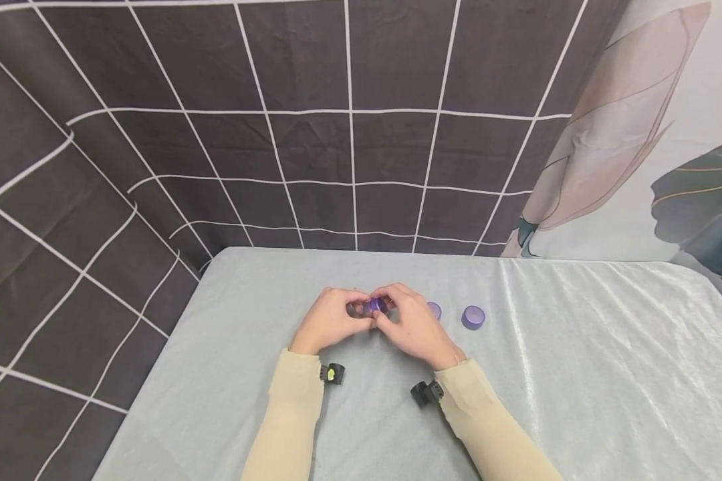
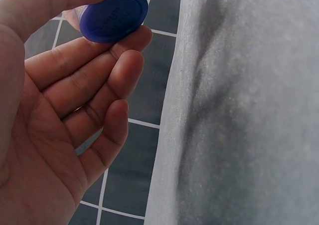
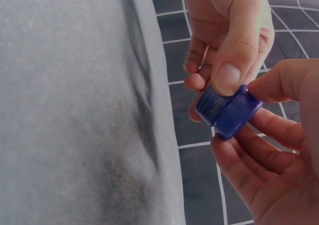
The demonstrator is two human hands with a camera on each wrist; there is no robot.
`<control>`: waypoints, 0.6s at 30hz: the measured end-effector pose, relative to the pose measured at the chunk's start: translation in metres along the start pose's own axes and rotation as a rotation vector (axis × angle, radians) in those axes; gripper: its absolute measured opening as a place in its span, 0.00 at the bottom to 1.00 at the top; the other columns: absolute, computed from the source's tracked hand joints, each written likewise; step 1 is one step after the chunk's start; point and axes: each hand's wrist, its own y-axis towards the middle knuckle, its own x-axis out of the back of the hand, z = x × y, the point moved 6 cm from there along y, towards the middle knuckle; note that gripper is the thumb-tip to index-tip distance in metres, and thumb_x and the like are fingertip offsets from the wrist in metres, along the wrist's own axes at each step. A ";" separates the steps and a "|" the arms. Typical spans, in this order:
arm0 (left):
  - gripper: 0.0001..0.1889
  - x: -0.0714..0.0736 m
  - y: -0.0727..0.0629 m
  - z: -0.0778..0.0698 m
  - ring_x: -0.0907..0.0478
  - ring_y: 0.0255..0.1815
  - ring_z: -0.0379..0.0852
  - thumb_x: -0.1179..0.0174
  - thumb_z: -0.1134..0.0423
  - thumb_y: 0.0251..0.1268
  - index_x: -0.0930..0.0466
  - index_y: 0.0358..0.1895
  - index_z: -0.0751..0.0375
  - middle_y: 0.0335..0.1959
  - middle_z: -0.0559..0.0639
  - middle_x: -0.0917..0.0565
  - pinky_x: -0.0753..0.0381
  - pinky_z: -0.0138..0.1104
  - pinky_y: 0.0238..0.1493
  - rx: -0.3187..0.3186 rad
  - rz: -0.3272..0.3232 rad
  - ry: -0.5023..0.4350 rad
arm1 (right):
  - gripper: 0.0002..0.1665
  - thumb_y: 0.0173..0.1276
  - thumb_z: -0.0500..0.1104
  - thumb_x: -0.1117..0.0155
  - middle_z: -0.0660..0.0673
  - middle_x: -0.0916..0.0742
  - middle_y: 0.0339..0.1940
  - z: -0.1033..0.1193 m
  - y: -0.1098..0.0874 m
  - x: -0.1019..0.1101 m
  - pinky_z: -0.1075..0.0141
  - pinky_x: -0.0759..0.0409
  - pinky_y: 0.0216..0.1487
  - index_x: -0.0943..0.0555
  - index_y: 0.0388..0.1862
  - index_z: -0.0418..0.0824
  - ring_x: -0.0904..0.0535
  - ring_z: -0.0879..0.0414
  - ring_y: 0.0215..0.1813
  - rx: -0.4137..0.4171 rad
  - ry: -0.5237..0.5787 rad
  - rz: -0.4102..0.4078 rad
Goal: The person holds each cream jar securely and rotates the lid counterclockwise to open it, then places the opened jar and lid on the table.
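Note:
A small round cosmetic jar [image 1: 377,306], blue-purple with gold lettering on its side, is held above the cloth between both hands. My left hand [image 1: 329,321] pinches the lettered part [image 3: 211,104] between thumb and fingers, its other fingers loosely bent. On the smooth blue part [image 3: 238,116], the thumb and fingertips of my right hand [image 1: 414,327] grip from the opposite side. The left wrist view shows a flat blue end [image 2: 114,16] with faint raised marks. Both parts sit against each other; whether they are screwed together I cannot tell.
Two more purple round pieces lie on the pale grey cloth [image 1: 577,374]: one [image 1: 473,318] right of the hands, another [image 1: 435,310] partly hidden behind my right hand. A dark grid-patterned curtain [image 1: 313,147] hangs behind and at left; a leaf-patterned one [image 1: 626,167] hangs at right.

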 end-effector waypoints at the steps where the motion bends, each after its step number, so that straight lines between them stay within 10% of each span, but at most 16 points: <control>1: 0.08 0.000 0.000 0.000 0.20 0.30 0.43 0.28 0.57 0.51 0.12 0.36 0.50 0.25 0.36 0.19 0.24 0.33 0.35 0.001 0.000 -0.003 | 0.15 0.62 0.39 0.34 0.47 0.14 0.45 0.000 0.000 0.000 0.59 0.20 0.49 0.16 0.49 0.39 0.18 0.57 0.43 0.000 0.002 0.002; 18: 0.07 -0.001 0.000 0.002 0.24 0.29 0.37 0.28 0.57 0.51 0.13 0.35 0.49 0.25 0.35 0.20 0.24 0.33 0.35 0.004 0.010 -0.011 | 0.19 0.57 0.37 0.32 0.49 0.14 0.45 0.000 0.000 0.000 0.59 0.20 0.47 0.17 0.49 0.39 0.18 0.59 0.42 0.000 0.030 0.014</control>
